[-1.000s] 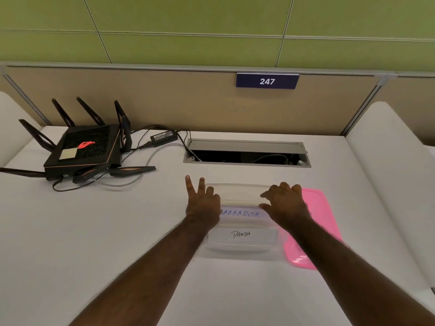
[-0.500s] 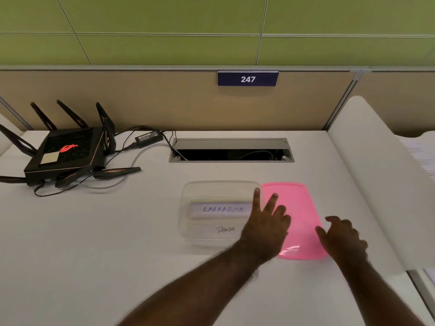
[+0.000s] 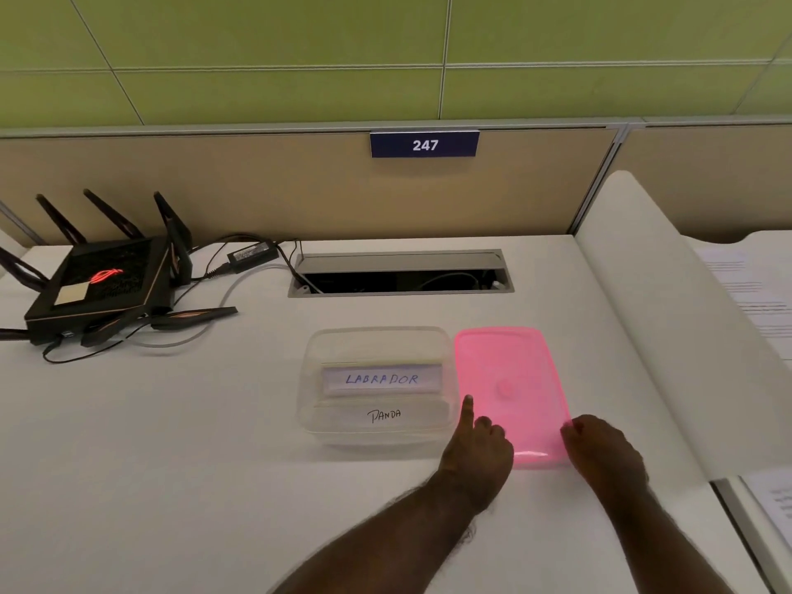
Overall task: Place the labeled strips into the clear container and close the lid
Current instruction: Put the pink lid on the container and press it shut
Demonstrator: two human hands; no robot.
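Observation:
The clear container (image 3: 377, 337) stands open on the white desk. Inside it lie two paper strips: "LABRADOR" (image 3: 381, 379) towards the back and "PANDA" (image 3: 385, 415) in front. The pink lid (image 3: 510, 375) lies flat on the desk, touching the container's right side. My left hand (image 3: 478, 456) covers the lid's near left corner, index finger stretched along the left edge and the other fingers curled onto it. My right hand (image 3: 604, 456) has its fingers curled around the lid's near right edge.
A black router (image 3: 98, 285) with antennas and cables sits at the back left, with a power adapter (image 3: 253, 252) beside it. An open cable hatch (image 3: 398, 274) lies behind the container. A white curved divider (image 3: 655, 327) borders the desk on the right, with papers (image 3: 758, 293) beyond it.
Both hands left the container and moved right to the pink lid. They now hold its near corners. The strips and container have stayed put.

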